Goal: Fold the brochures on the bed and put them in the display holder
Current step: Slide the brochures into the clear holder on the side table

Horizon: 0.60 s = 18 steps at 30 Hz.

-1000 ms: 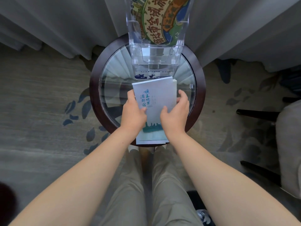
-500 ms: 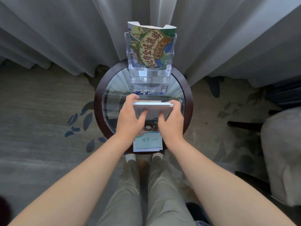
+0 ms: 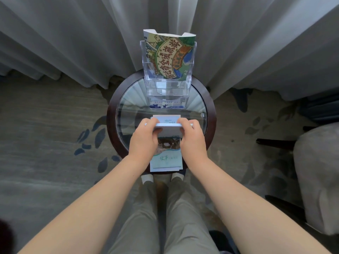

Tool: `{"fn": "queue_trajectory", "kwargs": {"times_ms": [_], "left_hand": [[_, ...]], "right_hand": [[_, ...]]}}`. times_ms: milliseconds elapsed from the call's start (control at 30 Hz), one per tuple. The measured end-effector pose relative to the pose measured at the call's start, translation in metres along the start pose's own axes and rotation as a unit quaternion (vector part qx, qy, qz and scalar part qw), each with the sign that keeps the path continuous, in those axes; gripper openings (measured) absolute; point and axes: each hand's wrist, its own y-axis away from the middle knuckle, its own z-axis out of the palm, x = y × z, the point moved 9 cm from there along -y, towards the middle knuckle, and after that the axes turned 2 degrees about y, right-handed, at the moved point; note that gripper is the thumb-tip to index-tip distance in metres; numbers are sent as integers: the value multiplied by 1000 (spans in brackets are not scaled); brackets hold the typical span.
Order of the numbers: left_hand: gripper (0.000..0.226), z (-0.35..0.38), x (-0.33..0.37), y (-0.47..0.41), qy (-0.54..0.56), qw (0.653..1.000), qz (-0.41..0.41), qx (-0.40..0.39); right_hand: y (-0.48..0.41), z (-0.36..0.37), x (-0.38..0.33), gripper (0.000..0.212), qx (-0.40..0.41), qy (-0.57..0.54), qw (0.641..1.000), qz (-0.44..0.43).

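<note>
A pale blue-and-white brochure (image 3: 167, 159) lies on the near half of a round glass table (image 3: 207, 101). My left hand (image 3: 145, 142) and my right hand (image 3: 191, 138) each pinch its far edge, which is lifted and bent back towards me, so the printed inner face (image 3: 167, 120) shows beyond the fold. A clear acrylic display holder (image 3: 167, 88) stands at the table's far side. Its back tier holds a colourful green-and-orange brochure (image 3: 169, 52), and a blue-printed one (image 3: 167, 105) sits low in the front tier.
Grey curtains (image 3: 73, 43) hang right behind the table. Patterned carpet (image 3: 45, 134) surrounds it. An upholstered chair (image 3: 317, 173) with dark legs stands at the right. My legs in khaki trousers (image 3: 165, 217) are just below the table's near rim.
The brochure lay flat under both hands a second ago. Its far half has since been raised and turned back towards me. The view has also tilted up, showing the whole holder.
</note>
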Motion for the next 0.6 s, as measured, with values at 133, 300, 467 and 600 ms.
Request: {"fn": "queue_trajectory", "kwargs": {"times_ms": [133,300,467,600], "left_hand": [[10,-8,11,-14,-14,1000,9,-10],[11,-44,48,-42,-44,998,42,32],[27,-100,108,-77,-112,981,128,95],[45,-135,149,-106,-179,962,187,92]], "right_hand": [[-8,-11,-6,55,-29,35,999,-10],[-44,-54,-37,53,0,53,998,-35],[-79,-117,-86,48,43,61,993,-92],[-108,-162,-117,44,64,90,986,-122]]}}
